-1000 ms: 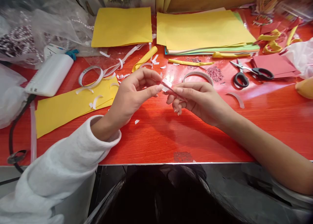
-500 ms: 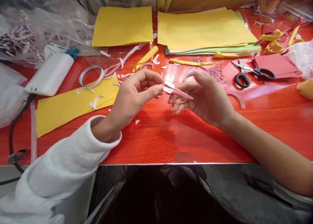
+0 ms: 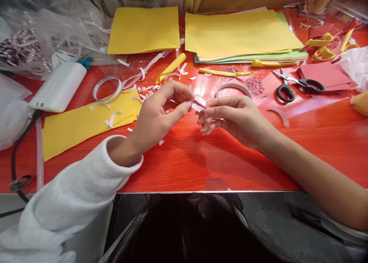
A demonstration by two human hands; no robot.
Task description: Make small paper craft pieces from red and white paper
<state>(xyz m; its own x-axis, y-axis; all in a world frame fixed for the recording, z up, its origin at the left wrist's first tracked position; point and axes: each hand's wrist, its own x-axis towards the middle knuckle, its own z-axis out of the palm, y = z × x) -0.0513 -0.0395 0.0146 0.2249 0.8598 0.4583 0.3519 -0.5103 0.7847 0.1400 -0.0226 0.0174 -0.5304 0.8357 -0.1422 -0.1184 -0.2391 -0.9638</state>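
Between both hands, above the red table, is a small folded pink paper piece with white strips (image 3: 200,100) on it. My left hand (image 3: 163,111) pinches its left end between thumb and fingers. My right hand (image 3: 241,117) grips the pointed right end, thumb on top and the other fingers curled below; most of the pink part is hidden there. Behind my right hand lies a roll of double-sided tape (image 3: 234,86). Bits of white backing paper (image 3: 148,90) are scattered beside my left hand.
Black-handled scissors (image 3: 299,85) and red paper squares (image 3: 326,77) lie at right. Yellow sheets (image 3: 143,31) and a coloured paper stack (image 3: 241,33) are at the back. Left are yellow strips (image 3: 71,131), another tape roll (image 3: 96,89) and a white corded device (image 3: 59,87).
My right thumb has come down onto the folded paper piece, so my right hand now grips its pointed end. The left hand keeps its pinch and has hardly moved.
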